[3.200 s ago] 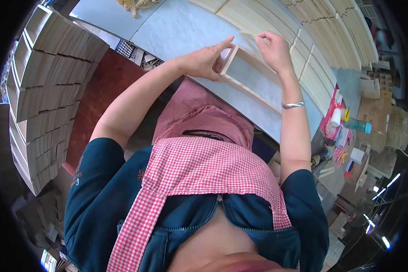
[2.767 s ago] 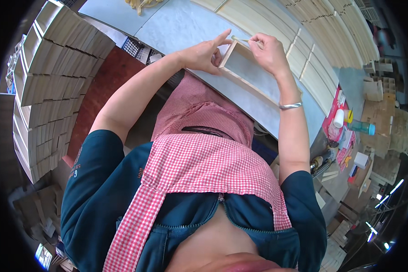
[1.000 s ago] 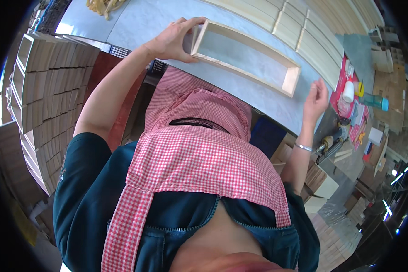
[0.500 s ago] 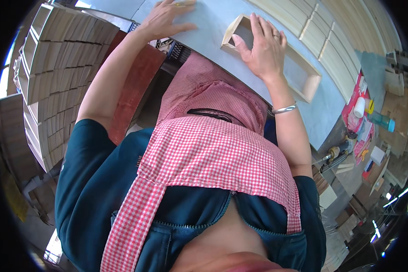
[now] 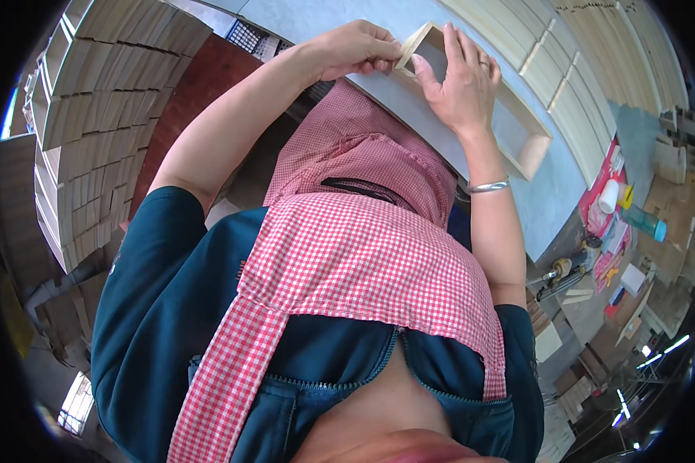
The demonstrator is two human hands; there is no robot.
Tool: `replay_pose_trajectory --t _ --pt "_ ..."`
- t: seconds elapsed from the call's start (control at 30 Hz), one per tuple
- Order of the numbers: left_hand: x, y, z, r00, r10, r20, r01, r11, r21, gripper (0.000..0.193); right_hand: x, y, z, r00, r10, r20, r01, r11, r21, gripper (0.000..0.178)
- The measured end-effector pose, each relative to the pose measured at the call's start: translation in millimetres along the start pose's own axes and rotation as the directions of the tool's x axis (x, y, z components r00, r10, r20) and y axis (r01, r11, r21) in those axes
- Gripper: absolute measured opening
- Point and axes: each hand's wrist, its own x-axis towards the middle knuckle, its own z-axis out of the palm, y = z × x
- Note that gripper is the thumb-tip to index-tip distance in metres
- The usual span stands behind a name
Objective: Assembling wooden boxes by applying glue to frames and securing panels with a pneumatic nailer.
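A shallow, open rectangular frame of pale wood (image 5: 534,144) lies on the grey-blue tabletop, its long sides running from upper left to lower right. Across it rests my right hand (image 5: 465,89), fingers stretched over the far side and thumb spread apart inside the opening. The wrist wears a silver bangle (image 5: 488,186). At the frame's left end my left hand (image 5: 361,50) is closed in a pinch, fingertips right at the corner. What lies between those fingertips, if anything, is too small to make out.
Long pale wooden strips (image 5: 544,58) lie along the table's far side. To the left rise tall stacks of wooden pieces (image 5: 104,108) beside a dark red panel (image 5: 189,89). A dark plastic basket (image 5: 245,36) sits by the table edge. At right are a bottle (image 5: 642,221) and a drill-like tool (image 5: 564,266).
My left hand has come rightward and down to the frame's left end, and its spread fingers have closed into a pinch. My right hand stays on the frame.
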Motion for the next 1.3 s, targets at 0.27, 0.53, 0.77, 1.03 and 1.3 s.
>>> replay_pose_trajectory --t 0.27,0.53,0.77,1.03,1.3 --pt "-14 6 10 0.983 0.134 -0.126 -0.097 0.961 0.26 0.021 0 0 -1 0.999 -0.022 -0.033 0.021 0.999 -0.042 0.072" --pt "-8 4 10 0.977 0.114 -0.179 -0.109 0.993 0.037 0.024 -1 -25 -33 0.998 0.006 -0.058 0.001 0.993 0.114 0.049" --pt "-1 8 18 0.988 0.075 -0.131 -0.074 0.997 0.017 0.024 -5 -39 -10 0.973 -0.038 -0.228 0.061 0.994 0.094 0.037" --pt "-10 6 20 0.989 0.044 -0.144 -0.036 0.998 0.057 0.026 -21 -20 -38 0.988 0.132 0.085 -0.154 0.923 0.354 0.033" --pt "-26 12 17 0.999 -0.019 -0.033 0.014 0.988 -0.153 0.022 -172 91 -84 0.632 0.773 -0.057 -0.575 0.517 0.634 0.022"
